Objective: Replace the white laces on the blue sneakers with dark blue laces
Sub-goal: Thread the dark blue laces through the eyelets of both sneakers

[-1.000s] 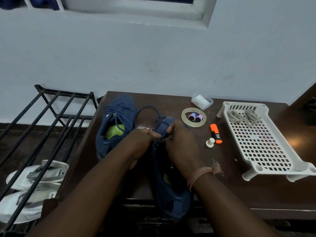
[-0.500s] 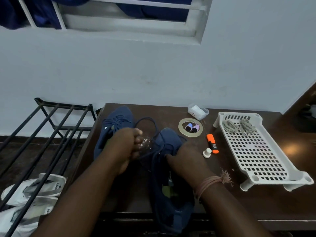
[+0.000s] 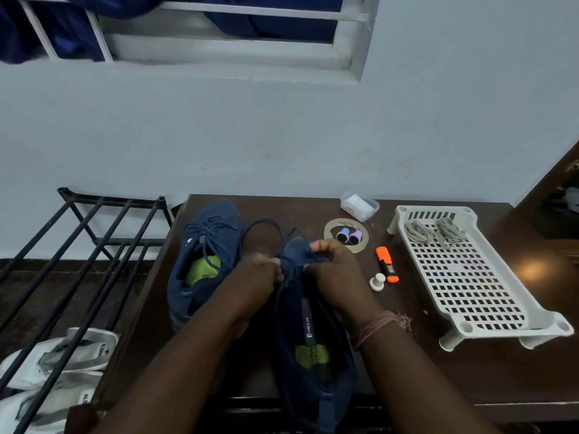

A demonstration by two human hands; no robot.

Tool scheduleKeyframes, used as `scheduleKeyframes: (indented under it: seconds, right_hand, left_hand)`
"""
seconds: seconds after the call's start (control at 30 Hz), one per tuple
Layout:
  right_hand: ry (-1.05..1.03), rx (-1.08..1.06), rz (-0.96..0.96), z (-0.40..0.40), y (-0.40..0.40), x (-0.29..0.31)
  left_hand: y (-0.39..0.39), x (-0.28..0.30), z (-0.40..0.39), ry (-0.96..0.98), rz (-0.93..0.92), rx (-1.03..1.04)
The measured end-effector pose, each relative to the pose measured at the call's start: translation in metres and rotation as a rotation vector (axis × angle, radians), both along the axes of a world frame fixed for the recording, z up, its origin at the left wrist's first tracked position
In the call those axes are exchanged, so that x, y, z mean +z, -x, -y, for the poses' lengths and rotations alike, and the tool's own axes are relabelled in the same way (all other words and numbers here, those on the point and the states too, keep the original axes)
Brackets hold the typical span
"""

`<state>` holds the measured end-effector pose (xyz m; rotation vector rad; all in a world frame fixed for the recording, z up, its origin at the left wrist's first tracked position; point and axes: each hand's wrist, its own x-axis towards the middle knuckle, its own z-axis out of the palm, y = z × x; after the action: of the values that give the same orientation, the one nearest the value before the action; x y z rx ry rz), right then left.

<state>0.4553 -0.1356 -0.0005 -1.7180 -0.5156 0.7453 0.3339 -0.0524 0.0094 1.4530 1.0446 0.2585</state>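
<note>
Dark wooden table (image 3: 470,380) against pale wall (image 3: 282,136), white perforated tray (image 3: 463,277)

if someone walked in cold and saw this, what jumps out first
Two hands meet at the toe end of a blue sneaker at the near table edge: the left hand and right hand each pinch its dark blue lace. A second blue sneaker, already laced dark, lies to the left. To the right, pale laces lie bundled on a white slotted rack.

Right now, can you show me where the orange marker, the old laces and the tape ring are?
marker (image 3: 387,264): head view, middle of body.
old laces (image 3: 435,230): head view, between the bundles' strands.
tape ring (image 3: 329,226): head view, left rim.
</note>
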Motion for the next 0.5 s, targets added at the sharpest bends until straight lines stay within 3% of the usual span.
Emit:
scheduleKeyframes:
  seconds: [0.1,0.17,0.3,0.37,0.43,0.5]
  right_hand:
    - [-0.046,-0.007,0.041,-0.001,-0.001,0.004]
    - [-0.021,0.007,0.072,0.0,-0.005,0.003]
    - [0.258,0.223,0.254,0.005,-0.01,0.0]
    - [0.391,0.321,0.376,0.008,-0.009,0.004]
    - [0.49,0.358,0.455,0.011,-0.009,0.009]
    - [0.545,0.354,0.471,0.014,-0.011,0.012]
  left_hand:
    - [-0.003,0.004,-0.001,0.103,0.161,0.16]
    - [-0.003,0.009,-0.004,0.176,0.365,0.294]
    - [0.003,0.025,-0.019,0.374,0.957,0.497]
    - [0.01,0.029,-0.028,0.386,1.102,0.505]
    - [0.016,0.028,-0.035,0.303,1.044,0.485]
    - [0.019,0.027,-0.037,-0.021,0.654,0.393]
